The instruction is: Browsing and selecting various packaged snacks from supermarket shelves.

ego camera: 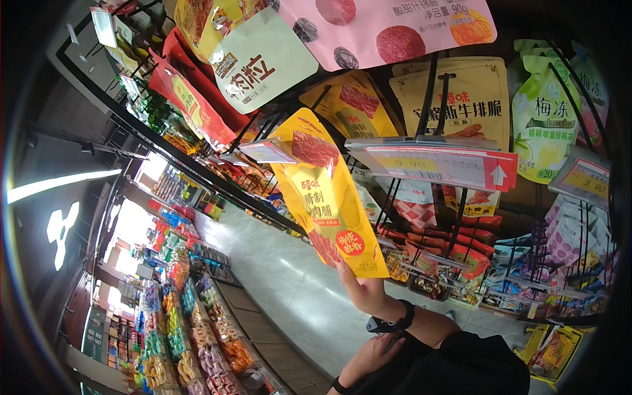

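Observation:
My right hand (364, 291) grips the lower edge of a yellow jerky pouch (326, 197), thumb on its front. The pouch tilts beside the display rack, its top behind a clear price-tag holder (269, 150). Whether a hook still passes through the pouch, I cannot tell. A black band with a small device (392, 321) is on my right wrist. My left hand (369, 356) lies low, just below that device and against my black clothing. Its fingertips are partly hidden, so its grip is unclear. Behind the held pouch hangs a similar yellow pouch (358, 106).
Overhead hang a pink fruit pouch (365, 34) and a pale green pouch (266, 64). Black hooks and a price-tag strip (429, 163) project from the rack. A yellow shopping basket (531, 340) with packages stands lower right. Across the tiled aisle (291, 276) are snack bins (197, 326).

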A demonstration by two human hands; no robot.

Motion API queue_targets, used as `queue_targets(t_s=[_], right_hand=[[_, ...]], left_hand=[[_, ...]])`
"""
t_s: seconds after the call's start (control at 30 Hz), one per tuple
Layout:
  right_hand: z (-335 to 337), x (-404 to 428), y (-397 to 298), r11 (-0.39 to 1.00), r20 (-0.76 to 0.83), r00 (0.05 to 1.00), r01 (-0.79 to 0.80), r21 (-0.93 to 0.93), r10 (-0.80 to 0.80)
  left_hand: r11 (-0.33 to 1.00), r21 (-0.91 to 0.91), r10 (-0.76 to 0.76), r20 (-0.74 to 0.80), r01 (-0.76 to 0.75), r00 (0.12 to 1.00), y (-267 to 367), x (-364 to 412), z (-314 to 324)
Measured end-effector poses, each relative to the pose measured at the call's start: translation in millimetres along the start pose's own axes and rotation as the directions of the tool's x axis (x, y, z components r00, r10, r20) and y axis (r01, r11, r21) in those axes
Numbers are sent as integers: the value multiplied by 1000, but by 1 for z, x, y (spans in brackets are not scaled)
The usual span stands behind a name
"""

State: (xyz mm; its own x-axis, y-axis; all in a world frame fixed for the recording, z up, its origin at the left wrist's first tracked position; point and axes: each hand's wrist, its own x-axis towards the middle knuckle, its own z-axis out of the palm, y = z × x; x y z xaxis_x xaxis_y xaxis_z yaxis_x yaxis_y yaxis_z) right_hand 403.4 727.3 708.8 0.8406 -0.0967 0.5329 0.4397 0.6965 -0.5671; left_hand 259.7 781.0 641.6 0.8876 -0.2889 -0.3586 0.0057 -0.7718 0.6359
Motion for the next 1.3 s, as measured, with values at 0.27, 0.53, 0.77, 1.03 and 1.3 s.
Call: queue_targets(t_s=[0.27, 0.53, 0.77, 1.03, 1.3], right_hand=[[-2, -4, -2, 999, -34, 998, -49, 6, 49], [0, -2, 1, 994, -80, 996, -28, 105, 37], [9, -6, -4, 992, -54, 997, -39, 119, 46], [14, -9, -7, 996, -42, 999, -29, 87, 33], [11, 2, -4, 991, -109, 992, -54, 125, 68]], left_hand=[[997, -1, 72, -38, -72, 997, -3, 1, 6], [998, 23, 62, -22, -61, 998, -6, 2, 7], [994, 33, 104, -29, -103, 994, -13, 1, 9], [999, -13, 42, 4, -42, 999, -13, 3, 9], [992, 8, 127, -49, -127, 991, -12, 3, 10]])
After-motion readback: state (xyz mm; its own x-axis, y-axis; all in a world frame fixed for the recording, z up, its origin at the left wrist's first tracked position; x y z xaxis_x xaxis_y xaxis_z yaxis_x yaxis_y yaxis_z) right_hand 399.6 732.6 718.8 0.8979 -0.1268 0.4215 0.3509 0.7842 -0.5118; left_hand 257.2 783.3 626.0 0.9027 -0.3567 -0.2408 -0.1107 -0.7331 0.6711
